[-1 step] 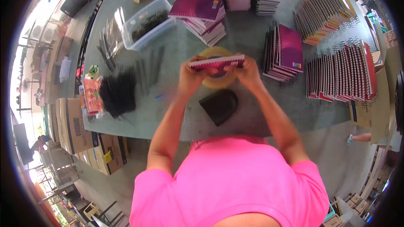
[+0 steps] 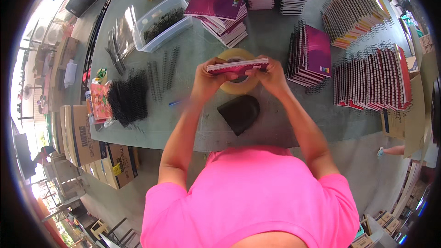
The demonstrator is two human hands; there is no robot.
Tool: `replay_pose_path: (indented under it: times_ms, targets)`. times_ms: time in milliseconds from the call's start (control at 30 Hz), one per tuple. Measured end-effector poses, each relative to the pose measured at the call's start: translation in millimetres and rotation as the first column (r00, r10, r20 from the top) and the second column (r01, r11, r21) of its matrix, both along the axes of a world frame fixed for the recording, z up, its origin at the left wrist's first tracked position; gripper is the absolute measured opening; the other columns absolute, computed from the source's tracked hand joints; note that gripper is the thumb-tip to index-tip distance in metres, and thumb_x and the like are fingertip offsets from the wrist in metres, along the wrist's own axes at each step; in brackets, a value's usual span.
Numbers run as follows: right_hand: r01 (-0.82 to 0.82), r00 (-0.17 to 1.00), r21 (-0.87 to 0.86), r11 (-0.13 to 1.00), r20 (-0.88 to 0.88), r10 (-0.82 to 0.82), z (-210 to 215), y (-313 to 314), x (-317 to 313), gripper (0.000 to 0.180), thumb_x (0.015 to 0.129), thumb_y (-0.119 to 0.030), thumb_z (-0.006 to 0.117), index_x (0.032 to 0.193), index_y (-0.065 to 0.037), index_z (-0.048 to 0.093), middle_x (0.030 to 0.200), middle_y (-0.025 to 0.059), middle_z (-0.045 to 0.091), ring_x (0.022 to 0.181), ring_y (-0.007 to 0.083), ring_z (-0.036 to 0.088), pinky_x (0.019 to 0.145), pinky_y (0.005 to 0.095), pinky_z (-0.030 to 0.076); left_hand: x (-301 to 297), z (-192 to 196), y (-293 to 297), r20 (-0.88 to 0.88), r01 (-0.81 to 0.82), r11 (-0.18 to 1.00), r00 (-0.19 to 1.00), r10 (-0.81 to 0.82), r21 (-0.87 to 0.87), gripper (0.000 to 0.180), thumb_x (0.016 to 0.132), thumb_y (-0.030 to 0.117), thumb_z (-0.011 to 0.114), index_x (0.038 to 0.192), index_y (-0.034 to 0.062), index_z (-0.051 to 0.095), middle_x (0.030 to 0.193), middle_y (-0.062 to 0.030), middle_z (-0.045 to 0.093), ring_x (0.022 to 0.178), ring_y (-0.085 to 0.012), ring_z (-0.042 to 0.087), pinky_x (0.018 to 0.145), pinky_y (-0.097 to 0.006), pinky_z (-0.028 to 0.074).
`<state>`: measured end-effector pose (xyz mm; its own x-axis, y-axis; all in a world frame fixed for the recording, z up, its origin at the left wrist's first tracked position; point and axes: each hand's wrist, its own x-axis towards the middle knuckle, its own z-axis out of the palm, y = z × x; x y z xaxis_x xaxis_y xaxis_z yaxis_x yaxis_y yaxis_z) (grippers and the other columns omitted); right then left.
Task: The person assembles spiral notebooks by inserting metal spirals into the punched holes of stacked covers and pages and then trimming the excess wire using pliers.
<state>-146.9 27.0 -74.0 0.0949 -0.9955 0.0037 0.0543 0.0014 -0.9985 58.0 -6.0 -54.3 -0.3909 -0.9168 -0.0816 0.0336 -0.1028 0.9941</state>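
My left hand (image 2: 209, 78) and my right hand (image 2: 274, 78) grip a thin purple-covered notebook (image 2: 237, 68) by its two ends. Its white page edge faces up, and my thumbs press on the near cover. No coil shows along it. Just beneath is a wide yellowish ring like a tape roll (image 2: 239, 89), partly hidden by the notebook and my hands. A dark D-shaped block (image 2: 239, 114) lies nearer to me on the table. Beyond my hands, a fanned pile of purple notebooks (image 2: 215, 3) lies flat. To the right, purple notebooks with black coils (image 2: 317, 54) lean together upright.
At left are a clear plastic box (image 2: 140, 42) of black coils, loose coils (image 2: 170, 70), a dense coil pile (image 2: 128, 100) and a blue pen (image 2: 174, 103). Red coil-bound notebooks (image 2: 373, 80) and taller coil-bound stacks (image 2: 351, 14) fill the right. Cartons (image 2: 115, 165) stand below the left edge.
The notebook tips slightly in my grip, showing less of its upper edge. Both hands keep their hold; the rest of the scene shifts only a little.
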Motion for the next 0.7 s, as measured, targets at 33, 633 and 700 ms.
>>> replay_pose_path:
  times_ms: [33,633,700]
  targets:
    - [-0.057,0.998,0.007,0.998,-0.029,0.057,1,0,-5,0.026,0.076,-0.007,0.072,0.100,-0.002,0.061,0.086,0.0019,0.061,0.078,0.0089,0.056,0.072,0.0247,0.045,2,-12,2,0.037,0.008,0.995,0.999,-0.004,-0.097,0.030,0.067,0.003,0.078,0.094,0.0022,0.065,0.088,-0.0041,0.067,0.086,-0.0138,0.061,0.075,-0.029,0.049]
    - [-0.296,0.574,-0.538,0.790,-0.761,-0.303,56,-2,51,0.012,0.078,-0.009,0.062,0.089,-0.009,0.059,0.082,0.0092,0.063,0.074,0.0291,0.060,0.065,0.0412,0.046,123,-62,-76,0.691,-0.048,0.755,0.370,0.621,-0.654,0.027,0.077,0.017,0.067,0.098,0.0008,0.061,0.098,-0.0172,0.060,0.096,-0.0351,0.056,0.081,-0.042,0.046]
    - [-0.284,0.601,-0.601,0.747,-0.719,-0.350,50,-4,44,0.015,0.077,-0.010,0.062,0.092,-0.009,0.060,0.083,0.0083,0.064,0.075,0.0280,0.061,0.065,0.0407,0.046,106,-67,-70,0.706,-0.078,0.750,0.285,0.649,-0.657,0.024,0.078,0.020,0.066,0.095,0.0025,0.062,0.094,-0.0167,0.058,0.093,-0.0360,0.055,0.079,-0.044,0.046]
